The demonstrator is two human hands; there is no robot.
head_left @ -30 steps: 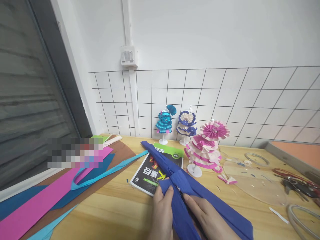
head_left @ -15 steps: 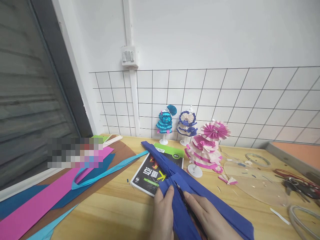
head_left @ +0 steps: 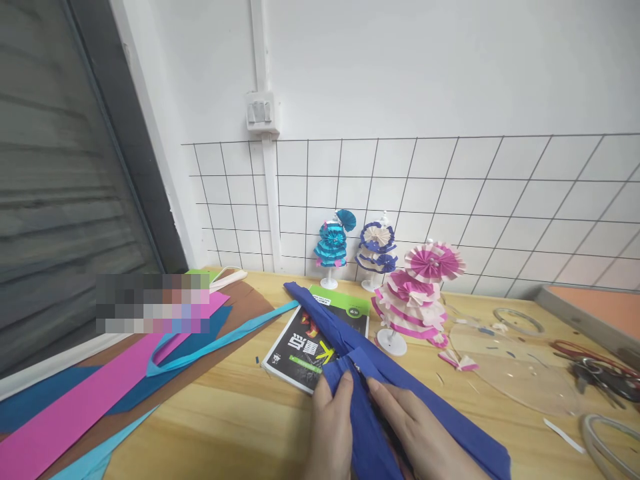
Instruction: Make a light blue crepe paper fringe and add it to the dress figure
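Observation:
A long strip of dark blue crepe paper lies diagonally over the table and across a book. My left hand pinches a folded part of the blue paper, thumb on top, near the book's lower edge. Right beside it, my right hand is closed around dark scissors, largely hidden by the fingers and paper. Their narrow blades lie at the slit between two parts of the blue paper. The book has a black and green cover and sits partly under the paper.
Paper-dressed stands in teal, blue and cream, and pink stand at the back. Pink paper and other coloured sheets lie left. A clear plastic sheet, wire coils and red-handled tools are right.
The view has shifted slightly, so everything sits a little farther right. Both hands keep their hold, and the dark blades show less between the paper edges.

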